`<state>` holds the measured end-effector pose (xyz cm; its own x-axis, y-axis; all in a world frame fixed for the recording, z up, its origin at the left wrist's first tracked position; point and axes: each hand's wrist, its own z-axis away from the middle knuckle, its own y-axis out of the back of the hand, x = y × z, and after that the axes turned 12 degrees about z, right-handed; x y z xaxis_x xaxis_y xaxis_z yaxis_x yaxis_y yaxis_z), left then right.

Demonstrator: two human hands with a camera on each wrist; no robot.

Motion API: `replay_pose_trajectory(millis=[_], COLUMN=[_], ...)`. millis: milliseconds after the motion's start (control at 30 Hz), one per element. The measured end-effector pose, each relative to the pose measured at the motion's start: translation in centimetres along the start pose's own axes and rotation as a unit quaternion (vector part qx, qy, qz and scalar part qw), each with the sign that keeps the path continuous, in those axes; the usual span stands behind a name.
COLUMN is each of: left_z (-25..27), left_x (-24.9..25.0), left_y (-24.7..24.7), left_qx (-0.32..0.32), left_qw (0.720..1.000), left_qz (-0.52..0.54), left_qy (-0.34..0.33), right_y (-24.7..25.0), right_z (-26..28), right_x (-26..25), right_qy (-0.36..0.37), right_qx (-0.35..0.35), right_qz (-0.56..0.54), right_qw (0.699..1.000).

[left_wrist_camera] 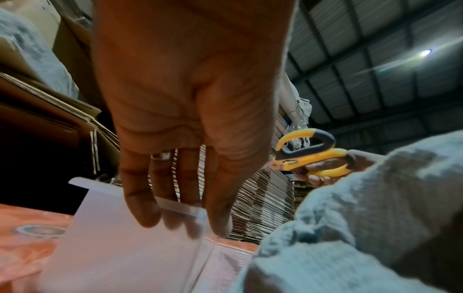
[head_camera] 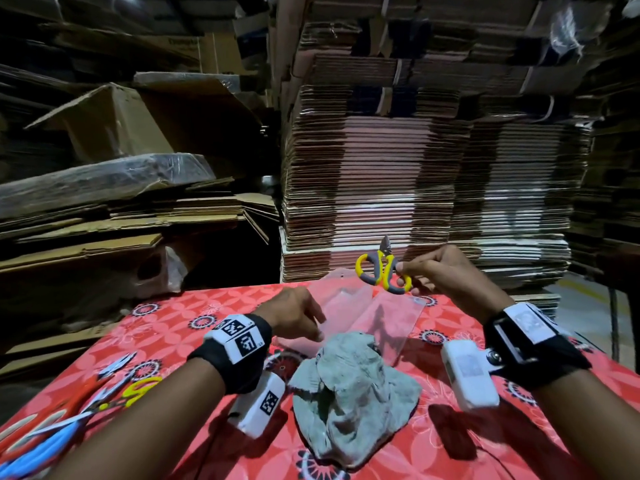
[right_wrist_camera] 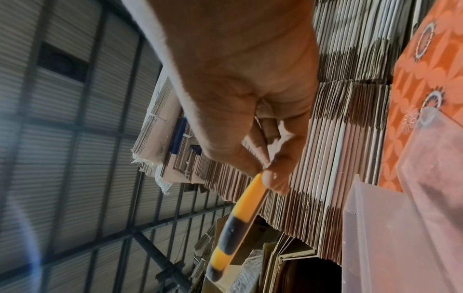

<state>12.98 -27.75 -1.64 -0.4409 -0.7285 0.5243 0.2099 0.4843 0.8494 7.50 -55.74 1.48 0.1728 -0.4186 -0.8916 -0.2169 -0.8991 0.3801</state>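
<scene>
While the right hand (head_camera: pixel 446 271) holds the scissors (head_camera: pixel 381 271) up over the far edge of the table (head_camera: pixel 166 327), everything turns on how they sit against the clear sleeve (head_camera: pixel 391 317) below. Thumb and forefinger pinch one yellow handle loop, the other fingers are curled in, and the short blades point up and away towards the cardboard stack (head_camera: pixel 415 168). The sleeve lies flat on the red cloth, just near and left of the scissors, its long axis running near to far, between the two hands. The left hand (head_camera: pixel 294 313) is the closer one to it: the fingers are nearly straight, their tips down on the sleeve's left edge, some showing through the plastic, and I can't make out a real pinch. To my eye the scissors would have to come down and towards the near left, blades turned to line up with the sleeve, while the left hand steadies it. A grey rag (head_camera: pixel 349 386) lies crumpled just near of the sleeve, touching its near end, and more scissors (head_camera: pixel 69 420) lie at the near left, well apart.
</scene>
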Motion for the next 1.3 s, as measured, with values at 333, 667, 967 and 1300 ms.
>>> replay_pose_trajectory(millis=[333, 667, 967, 1300], left_z=[-2.0, -3.2, -3.5, -4.4], left_x=[2.4, 4.9, 1.9, 0.3], left_y=[-2.8, -4.8, -0.9, -0.7], left_qx=[-0.016, 0.027, 0.179, 0.135], left_qw=[0.998, 0.976, 0.94, 0.973], left_qz=[0.042, 0.213, 0.291, 0.184], left_qy=[-0.038, -0.032, -0.006, 0.034], right_y=[0.1, -0.7, -3.5, -6.7], right_z=[-1.8, -4.6, -6.0, -7.4], right_x=[0.7, 1.4, 1.1, 1.3], right_qy=[-0.011, -0.048, -0.085, -0.104], right_qx=[0.016, 0.032, -0.007, -0.072], right_qz=[-0.017, 0.052, 0.121, 0.254], right_qw=[1.0, 0.997, 0.989, 0.959])
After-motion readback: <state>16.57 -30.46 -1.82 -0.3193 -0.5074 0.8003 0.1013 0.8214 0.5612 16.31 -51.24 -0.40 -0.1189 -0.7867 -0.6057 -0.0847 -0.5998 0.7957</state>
